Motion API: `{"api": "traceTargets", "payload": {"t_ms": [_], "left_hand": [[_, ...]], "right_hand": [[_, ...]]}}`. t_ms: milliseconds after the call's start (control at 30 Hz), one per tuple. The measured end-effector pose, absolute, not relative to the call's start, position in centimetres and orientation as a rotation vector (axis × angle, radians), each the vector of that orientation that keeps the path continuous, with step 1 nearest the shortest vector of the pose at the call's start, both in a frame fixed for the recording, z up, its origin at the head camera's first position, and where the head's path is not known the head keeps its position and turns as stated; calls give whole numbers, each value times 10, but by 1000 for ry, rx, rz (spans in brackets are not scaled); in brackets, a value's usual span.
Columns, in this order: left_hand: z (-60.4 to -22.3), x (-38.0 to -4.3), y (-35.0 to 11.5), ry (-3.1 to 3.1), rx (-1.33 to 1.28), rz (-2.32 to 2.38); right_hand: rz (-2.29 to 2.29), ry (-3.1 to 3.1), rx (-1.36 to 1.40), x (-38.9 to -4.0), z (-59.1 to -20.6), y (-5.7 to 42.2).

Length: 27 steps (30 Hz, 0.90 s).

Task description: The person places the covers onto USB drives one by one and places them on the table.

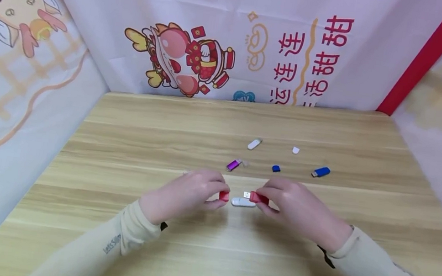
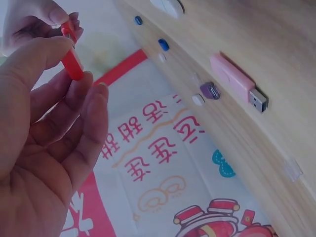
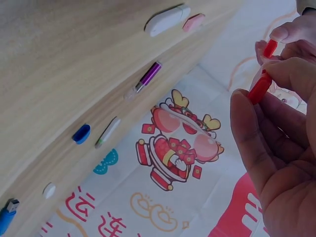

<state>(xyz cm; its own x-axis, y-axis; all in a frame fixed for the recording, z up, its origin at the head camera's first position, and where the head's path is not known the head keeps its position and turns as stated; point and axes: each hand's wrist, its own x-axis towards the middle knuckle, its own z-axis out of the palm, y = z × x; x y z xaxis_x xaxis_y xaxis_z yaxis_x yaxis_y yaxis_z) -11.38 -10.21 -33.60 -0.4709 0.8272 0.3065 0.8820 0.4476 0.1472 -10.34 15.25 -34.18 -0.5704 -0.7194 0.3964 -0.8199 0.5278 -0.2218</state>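
Between thumb and fingers my left hand [image 1: 194, 190] pinches a small red cap [image 1: 224, 196]. My right hand [image 1: 299, 207] holds a red USB flash drive [image 1: 259, 198] by its body, its metal plug bare and pointing left at the cap. A short gap separates the two red parts in the head view. Below them a white flash drive [image 1: 241, 202] lies on the wooden table, partly overlapped by the red one. In the left wrist view a pink flash drive [image 2: 232, 76] lies with its plug exposed; the left hand mostly hides it from the head view.
Farther back lie a purple flash drive [image 1: 233, 165], a white one [image 1: 254, 144], a white cap [image 1: 296, 150], a blue cap [image 1: 276, 168] and a blue flash drive [image 1: 321, 172]. A clear cap [image 2: 293, 169] sits near the pink drive. Printed cloth [image 1: 221, 0] hangs behind the table.
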Motion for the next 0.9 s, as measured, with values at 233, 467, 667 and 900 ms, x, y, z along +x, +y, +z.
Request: {"api": "traceTargets", "payload": {"t_ms": [233,467,667,900], "left_hand": [[-339,-105,-96,-2565,-1450,-421],[-342,-102,-92,-2512,-1480,-468],[-343,-100,-90,-2489,-1494,-461],[-345,-100,-89,-2479,-1502,-441]], "right_hand": [[625,-2520,1312,-97,-348,158],[635,-2516,1333,-95,-356,160],[686,-2557,1322,-93,-357,161],[731,-2543,1334,-92,-359,161]]}}
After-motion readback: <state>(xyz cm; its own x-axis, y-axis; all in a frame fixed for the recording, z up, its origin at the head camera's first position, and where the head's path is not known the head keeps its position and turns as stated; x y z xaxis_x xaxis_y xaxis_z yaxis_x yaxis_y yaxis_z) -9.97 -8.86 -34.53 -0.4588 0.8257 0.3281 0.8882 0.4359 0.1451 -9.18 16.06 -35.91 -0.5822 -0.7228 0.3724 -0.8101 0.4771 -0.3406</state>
